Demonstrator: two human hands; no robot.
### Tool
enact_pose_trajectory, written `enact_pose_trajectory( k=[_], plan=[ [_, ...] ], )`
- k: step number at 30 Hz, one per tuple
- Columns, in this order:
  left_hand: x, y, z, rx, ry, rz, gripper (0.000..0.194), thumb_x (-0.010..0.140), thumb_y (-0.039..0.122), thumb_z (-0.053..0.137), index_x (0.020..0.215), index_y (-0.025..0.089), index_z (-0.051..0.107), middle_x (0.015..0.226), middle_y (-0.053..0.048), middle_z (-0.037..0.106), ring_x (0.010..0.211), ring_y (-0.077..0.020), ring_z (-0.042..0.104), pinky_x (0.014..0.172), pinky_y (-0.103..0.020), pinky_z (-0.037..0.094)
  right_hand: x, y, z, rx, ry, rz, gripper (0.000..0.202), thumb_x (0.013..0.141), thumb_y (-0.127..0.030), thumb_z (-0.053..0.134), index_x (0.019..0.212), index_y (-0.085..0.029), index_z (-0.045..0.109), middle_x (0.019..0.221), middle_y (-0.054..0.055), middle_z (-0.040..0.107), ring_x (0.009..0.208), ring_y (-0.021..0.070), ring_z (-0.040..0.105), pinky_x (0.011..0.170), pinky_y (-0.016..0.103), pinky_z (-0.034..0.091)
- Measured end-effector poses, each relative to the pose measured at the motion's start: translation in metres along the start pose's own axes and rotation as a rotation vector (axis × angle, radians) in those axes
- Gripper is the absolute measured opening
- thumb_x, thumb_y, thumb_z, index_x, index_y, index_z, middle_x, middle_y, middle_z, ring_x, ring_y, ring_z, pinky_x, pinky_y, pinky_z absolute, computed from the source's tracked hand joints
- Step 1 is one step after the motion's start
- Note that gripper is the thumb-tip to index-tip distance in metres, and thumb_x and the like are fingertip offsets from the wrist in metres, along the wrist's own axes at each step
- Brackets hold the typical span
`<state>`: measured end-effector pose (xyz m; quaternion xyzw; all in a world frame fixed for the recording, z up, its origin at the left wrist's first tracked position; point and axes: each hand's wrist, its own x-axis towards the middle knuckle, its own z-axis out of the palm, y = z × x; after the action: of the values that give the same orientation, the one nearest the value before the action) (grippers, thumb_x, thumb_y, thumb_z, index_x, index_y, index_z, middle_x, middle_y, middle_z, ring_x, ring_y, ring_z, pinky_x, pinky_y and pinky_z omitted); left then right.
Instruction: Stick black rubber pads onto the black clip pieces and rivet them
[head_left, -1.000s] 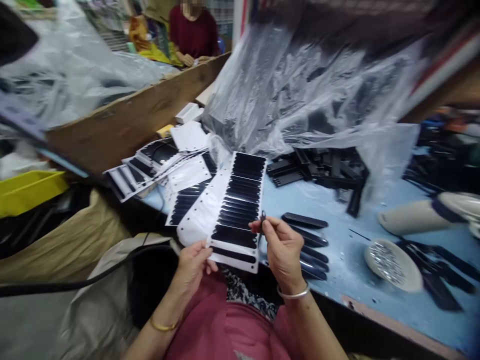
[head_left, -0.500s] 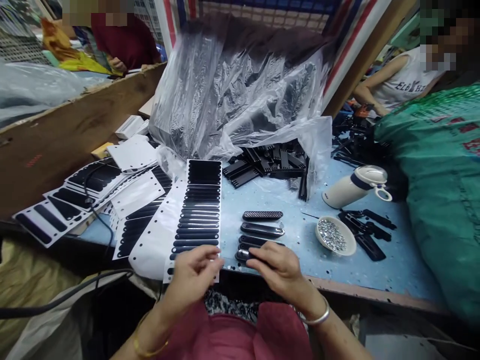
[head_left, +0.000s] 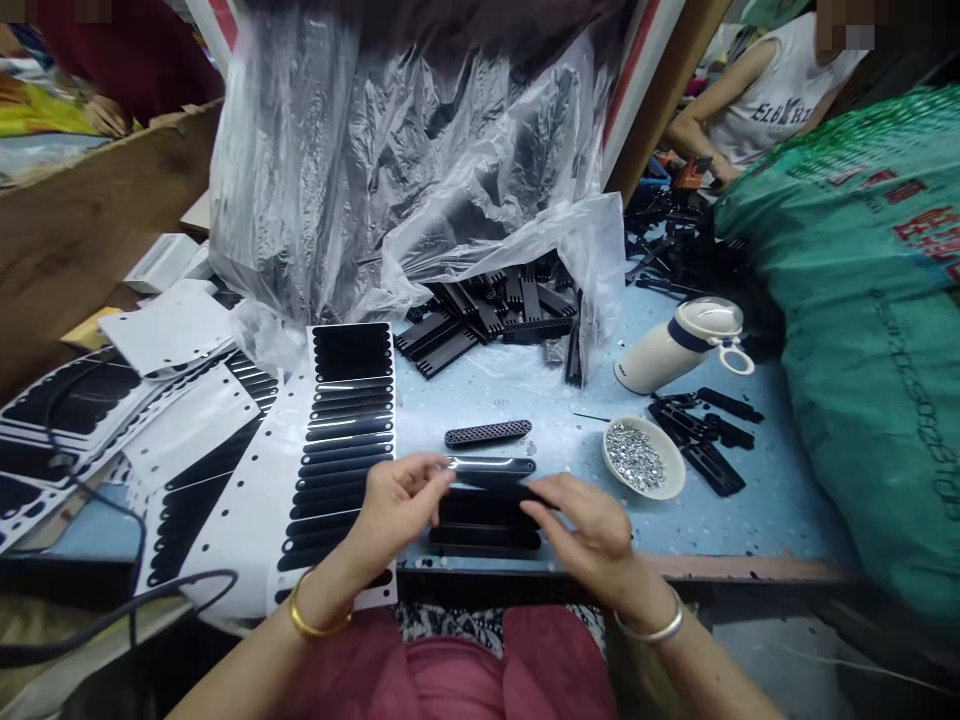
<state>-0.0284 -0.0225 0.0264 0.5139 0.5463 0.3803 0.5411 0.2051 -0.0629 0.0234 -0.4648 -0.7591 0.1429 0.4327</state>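
In the head view, the left hand (head_left: 401, 505) has its thumb and finger bent close together, and the right hand (head_left: 589, 525) reaches in from the right with its thumb and finger near a dark edge, but I cannot tell if either one pinches anything. Long black strips with round ends (head_left: 484, 538) lie between and below the hands, at the near side of the speckled blue table (head_left: 570, 545). A white sheet with rows of shiny black shapes (head_left: 345, 430) is on the left, and a round cream bowl (head_left: 678, 478) of little silver bits (head_left: 634, 460) is on the right
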Motion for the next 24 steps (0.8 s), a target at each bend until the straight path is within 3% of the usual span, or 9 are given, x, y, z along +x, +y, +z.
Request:
enact_pose_trajectory(
  k=[2, 3, 6, 10, 14, 17, 21, 24],
  plan=[
    [0.011, -0.008, -0.005, 0.192, 0.173, 0.166, 0.019, 0.071, 0.030, 0.068, 0.083, 0.016, 0.072, 0.061, -0.001, 0.066, 0.047, -0.0119, 0.057, 0.049, -0.022, 0.043, 0.011, 0.015, -0.002, 0.008, 0.050, 0.095, 0.010, 0.086, -0.020, 0.064, 0.094, -0.021, 0.070, 0.078, 0.004, 0.072, 0.070, 0.0183, 0.068, 0.064, 0.031, 0.058],
    [0.016, -0.011, -0.007, 0.279, 0.204, 0.226, 0.016, 0.072, 0.029, 0.067, 0.081, 0.017, 0.073, 0.064, -0.002, 0.068, 0.051, -0.0132, 0.058, 0.052, -0.023, 0.044, 0.015, 0.022, -0.001, 0.019, 0.054, 0.139, 0.008, 0.085, -0.023, 0.065, 0.091, -0.022, 0.070, 0.079, 0.004, 0.072, 0.071, 0.0183, 0.069, 0.065, 0.031, 0.058],
    [0.026, -0.019, -0.011, 0.439, 0.068, 0.301, 0.016, 0.075, 0.024, 0.059, 0.077, 0.019, 0.074, 0.068, -0.004, 0.071, 0.058, -0.0157, 0.061, 0.058, -0.025, 0.045, 0.017, 0.038, 0.006, 0.071, -0.020, 0.202, 0.009, 0.085, -0.027, 0.064, 0.087, -0.021, 0.071, 0.080, 0.005, 0.073, 0.074, 0.0189, 0.069, 0.066, 0.031, 0.058],
    [0.029, -0.022, -0.011, 0.487, -0.099, 0.307, 0.021, 0.078, 0.021, 0.054, 0.066, 0.019, 0.071, 0.059, -0.002, 0.066, 0.054, -0.0144, 0.057, 0.056, -0.024, 0.041, 0.010, 0.039, 0.011, 0.129, -0.185, 0.204, 0.012, 0.086, -0.026, 0.061, 0.084, -0.019, 0.071, 0.074, 0.004, 0.071, 0.067, 0.0175, 0.068, 0.059, 0.029, 0.056],
    [0.037, -0.024, -0.010, 0.446, 0.009, 0.261, 0.009, 0.072, 0.020, 0.063, 0.074, 0.018, 0.073, 0.056, 0.000, 0.063, 0.051, -0.0132, 0.054, 0.054, -0.023, 0.040, 0.025, 0.041, 0.006, 0.058, -0.108, 0.122, 0.011, 0.084, -0.023, 0.064, 0.092, -0.021, 0.071, 0.088, 0.007, 0.074, 0.083, 0.0214, 0.070, 0.074, 0.036, 0.058],
    [0.048, -0.028, -0.007, 0.404, 0.079, 0.251, 0.024, 0.065, 0.018, 0.072, 0.090, 0.019, 0.074, 0.062, 0.000, 0.066, 0.052, -0.0134, 0.054, 0.058, -0.025, 0.043, 0.047, 0.055, 0.012, 0.004, -0.069, 0.020, 0.011, 0.082, -0.022, 0.067, 0.092, -0.021, 0.072, 0.096, 0.009, 0.075, 0.094, 0.0251, 0.069, 0.085, 0.043, 0.057],
    [0.058, -0.030, -0.003, 0.383, 0.022, 0.236, 0.020, 0.067, 0.017, 0.070, 0.086, 0.019, 0.076, 0.062, 0.000, 0.066, 0.050, -0.0126, 0.053, 0.057, -0.025, 0.043, 0.057, 0.072, 0.026, 0.011, -0.174, -0.006, 0.011, 0.081, -0.023, 0.067, 0.089, -0.019, 0.073, 0.090, 0.009, 0.076, 0.082, 0.0232, 0.072, 0.073, 0.037, 0.061],
    [0.057, -0.028, -0.004, 0.357, -0.025, 0.168, 0.018, 0.069, 0.016, 0.068, 0.085, 0.017, 0.076, 0.059, 0.000, 0.065, 0.047, -0.0114, 0.052, 0.052, -0.023, 0.042, 0.051, 0.072, 0.029, -0.009, -0.212, -0.005, 0.012, 0.082, -0.023, 0.066, 0.090, -0.019, 0.074, 0.087, 0.008, 0.076, 0.077, 0.0212, 0.072, 0.069, 0.033, 0.061]
  ],
)
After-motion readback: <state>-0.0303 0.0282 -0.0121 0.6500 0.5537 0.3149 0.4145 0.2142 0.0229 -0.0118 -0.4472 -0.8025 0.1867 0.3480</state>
